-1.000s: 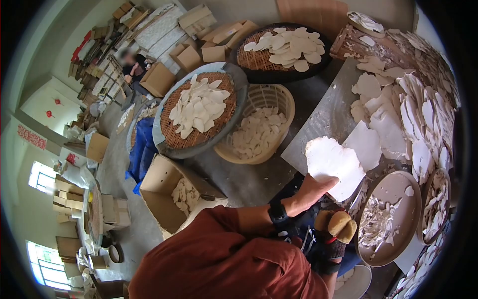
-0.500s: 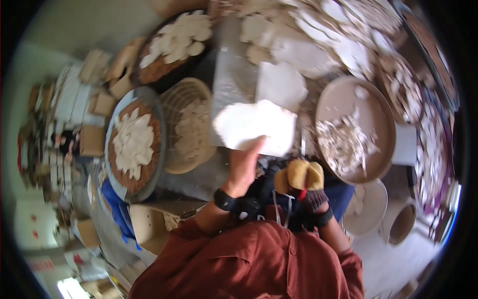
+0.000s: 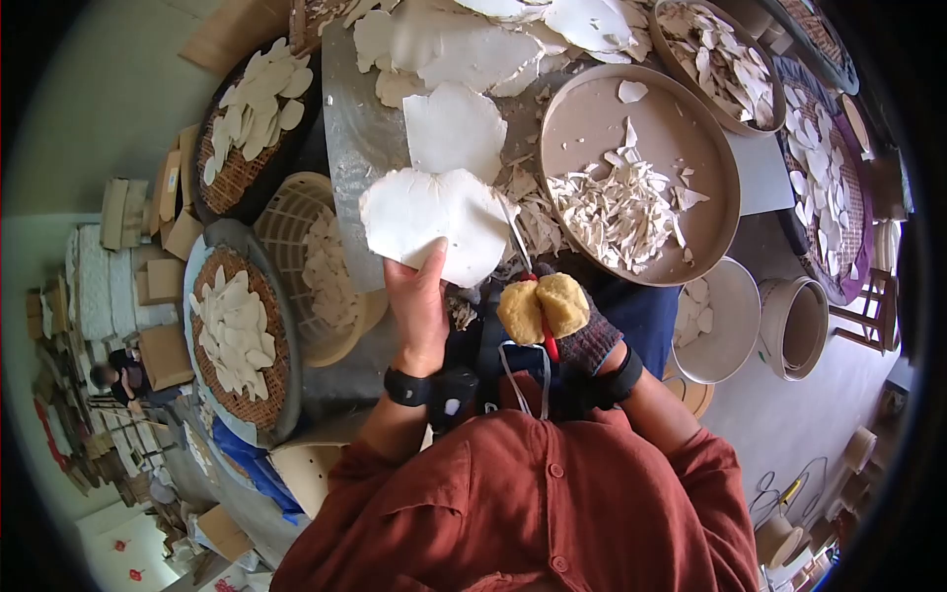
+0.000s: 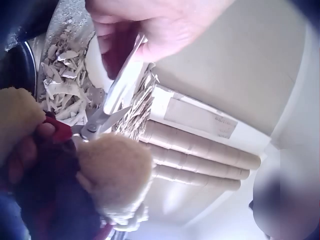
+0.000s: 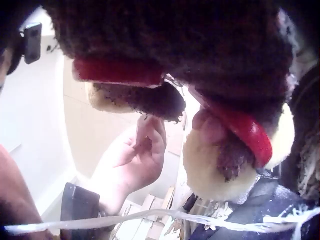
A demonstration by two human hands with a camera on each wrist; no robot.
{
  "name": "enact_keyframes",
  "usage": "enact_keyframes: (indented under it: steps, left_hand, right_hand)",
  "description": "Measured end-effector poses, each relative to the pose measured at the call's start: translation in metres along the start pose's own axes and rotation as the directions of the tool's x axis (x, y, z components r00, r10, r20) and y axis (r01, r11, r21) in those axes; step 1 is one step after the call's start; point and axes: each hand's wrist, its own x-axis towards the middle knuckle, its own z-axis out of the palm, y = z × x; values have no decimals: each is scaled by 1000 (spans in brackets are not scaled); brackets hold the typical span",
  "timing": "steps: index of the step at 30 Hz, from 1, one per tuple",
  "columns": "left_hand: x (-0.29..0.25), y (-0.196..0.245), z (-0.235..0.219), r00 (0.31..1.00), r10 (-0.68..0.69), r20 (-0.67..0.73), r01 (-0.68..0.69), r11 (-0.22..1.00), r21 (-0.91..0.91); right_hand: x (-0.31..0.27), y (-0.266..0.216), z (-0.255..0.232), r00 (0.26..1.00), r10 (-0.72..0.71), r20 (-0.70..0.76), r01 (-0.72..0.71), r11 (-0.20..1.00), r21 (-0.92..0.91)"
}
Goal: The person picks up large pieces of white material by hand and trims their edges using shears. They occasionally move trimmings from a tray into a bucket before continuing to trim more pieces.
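A thin, pale, irregular sheet is pinched in my bare left hand, thumb on top. My right hand, in a dark knitted glove with yellow padding, grips red-handled scissors. The blades lie at the sheet's right edge. In the left wrist view the scissors are spread beside the sheet's edge, close to the left hand. The right wrist view shows red handles around the gloved fingers, with the left hand beyond.
A round tray of scraps stands right of the sheet; more pale sheets lie on the grey table. At left are a plastic basket and woven trays of cut pieces. A white bucket stands at right, a person far left.
The head view has swung toward the right side of the workspace. The sheet has come close to the scissors, whose blades now show at its edge. Both hands have kept their hold.
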Motion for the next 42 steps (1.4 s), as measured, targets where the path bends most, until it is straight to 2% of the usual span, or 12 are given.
enact_keyframes:
  steps: [3,10,13,15,19,21,23,25,30,35,39,42]
  left_hand:
    - [2,-10,4,982,179,-53,-175,982,70]
    - [10,-9,4,983,180,-41,-168,963,212]
    - [14,-7,3,987,157,-23,-150,969,198]
    - [16,-9,0,989,149,7,-147,964,220]
    - [13,-10,5,990,138,31,-142,966,217]
    - [10,-10,5,992,122,15,-123,969,213]
    - [11,-13,2,993,117,8,-116,966,230]
    - [12,-15,1,993,118,0,-115,971,212]
    - [10,-2,6,997,46,55,-54,987,151]
    - [6,-5,3,996,-18,88,4,988,157]
    - [10,-1,0,987,-75,139,48,980,192]
    - [11,-3,-4,987,-67,145,38,979,199]
  right_hand:
    - [0,-4,14,992,-117,51,127,862,-491]
    - [3,5,11,966,-173,193,259,641,-722]
    - [3,-1,14,986,-92,138,152,833,-532]
    - [1,-1,14,997,81,16,-81,996,-33]
    - [5,3,7,999,-44,29,48,984,-172]
    - [5,8,2,999,48,9,-48,995,91]
    - [1,1,14,991,-92,97,128,872,-473]
    - [1,-1,17,974,-141,179,225,712,-665]
    - [4,-5,21,984,-84,156,123,958,-259]
    - [15,5,-2,965,-250,75,244,762,-600]
    - [3,-5,10,997,-74,4,69,914,-400]
    - [1,-8,19,990,-140,15,133,889,-439]
